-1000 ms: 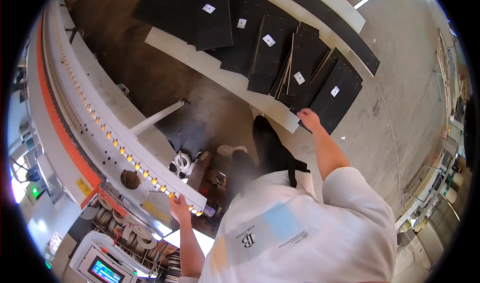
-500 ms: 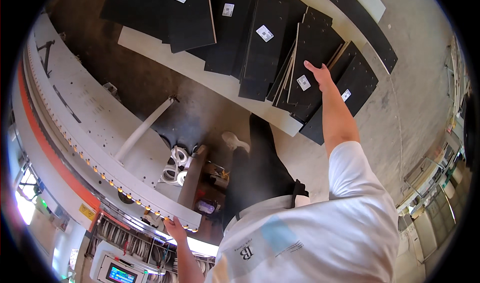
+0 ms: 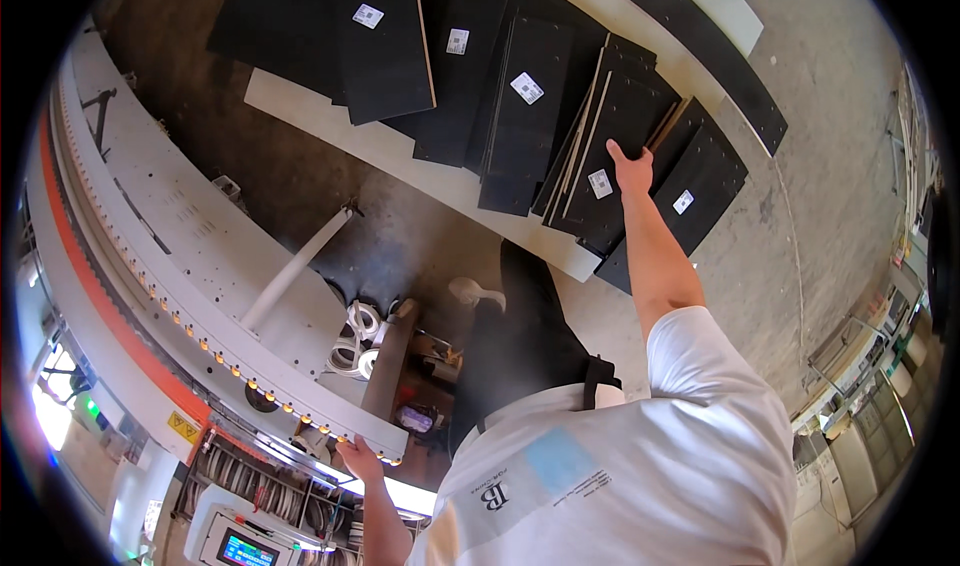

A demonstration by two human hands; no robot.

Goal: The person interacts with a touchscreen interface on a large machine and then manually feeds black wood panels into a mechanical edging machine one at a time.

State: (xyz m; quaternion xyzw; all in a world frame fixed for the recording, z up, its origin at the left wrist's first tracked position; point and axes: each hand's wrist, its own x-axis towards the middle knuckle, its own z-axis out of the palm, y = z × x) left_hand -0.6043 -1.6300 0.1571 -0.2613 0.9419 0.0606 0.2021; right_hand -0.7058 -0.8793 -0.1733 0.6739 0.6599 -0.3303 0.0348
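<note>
My right hand (image 3: 632, 171) reaches out to a black board (image 3: 612, 116) with a white label, which lies on top of a fanned stack. Its thumb is on the board's face and its fingers close over the right edge; their tips are hidden. Beside it lie other black boards, one labelled on the left (image 3: 526, 51) and one on the right (image 3: 697, 171). Down at the lower left, my left hand (image 3: 362, 460) rests with fingers apart against the end of the machine's pale rail (image 3: 375, 436), which carries a row of small yellow rollers.
A pale base board (image 3: 330, 111) lies under the stacks, with larger black boards (image 3: 290, 36) at the far left. The long grey machine table (image 3: 190, 201) curves along the left, with a white bar (image 3: 300, 266) jutting out. White rolls (image 3: 360, 316) and a lit control screen (image 3: 245, 549) are near.
The whole view has shifted slightly. The held black board looks slid a little toward me against the boards beneath, my right hand moving with it. My left hand stays at the rail's end.
</note>
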